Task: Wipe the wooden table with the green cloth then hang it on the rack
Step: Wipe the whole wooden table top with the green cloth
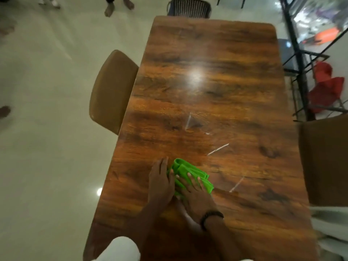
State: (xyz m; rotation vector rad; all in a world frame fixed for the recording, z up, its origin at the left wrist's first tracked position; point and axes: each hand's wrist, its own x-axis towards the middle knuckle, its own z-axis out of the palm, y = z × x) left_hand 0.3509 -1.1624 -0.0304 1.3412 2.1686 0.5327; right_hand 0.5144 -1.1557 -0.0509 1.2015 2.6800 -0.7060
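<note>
A bunched green cloth [185,171] lies on the near part of the long wooden table [216,91]. My right hand [195,194] lies flat on top of the cloth with its fingers spread and straight, pressing it onto the wood. My left hand [161,180] rests flat on the table at the cloth's left edge, fingers straight and touching the fabric. A black metal rack [303,59] stands past the table's right side, with red cloths [327,91] on it.
A brown chair [111,91] is tucked at the table's left side, another brown chair [327,161] at the right, and a dark chair [189,7] at the far end. Bare feet of other people [118,5] stand on the pale floor at top left.
</note>
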